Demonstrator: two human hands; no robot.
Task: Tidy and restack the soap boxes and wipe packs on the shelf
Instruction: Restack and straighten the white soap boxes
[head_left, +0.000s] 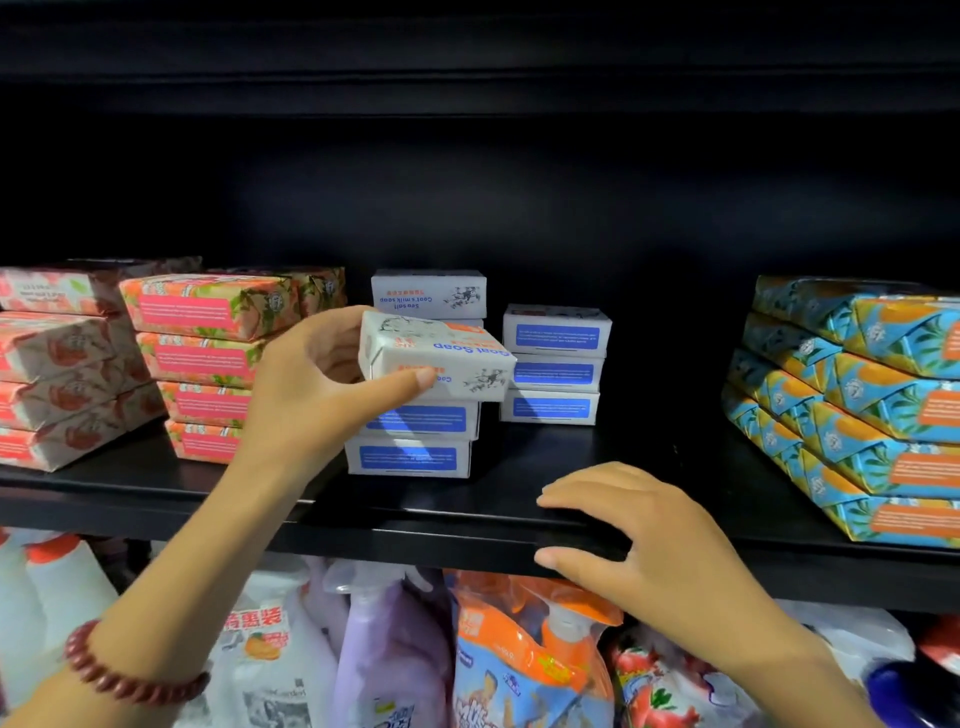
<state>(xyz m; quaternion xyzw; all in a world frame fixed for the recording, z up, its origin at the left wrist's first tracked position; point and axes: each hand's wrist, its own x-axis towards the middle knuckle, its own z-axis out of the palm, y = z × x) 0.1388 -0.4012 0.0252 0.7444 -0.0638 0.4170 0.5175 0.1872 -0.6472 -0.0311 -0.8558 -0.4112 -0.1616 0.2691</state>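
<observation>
Goat soap box (436, 358) is sitting tilted in the left hand (311, 382), thumb lying across its front face & fingers curling round the back, just above the front stack (410, 457) of white boxes w/ blue labels. Step in hand, prob.: restacking this box onto that stack. Next move is calling for levelling it, squaring edges w/ the box below, then letting go. Second white stack (553, 366) is standing just beside, 3 high. Right hand (644, 540) is resting on the shelf (363, 514) front edge, fingers relaxed, holding nothing. Pink packs (208, 358) are sitting left, blue-orange packs (857, 405) far right.
</observation>
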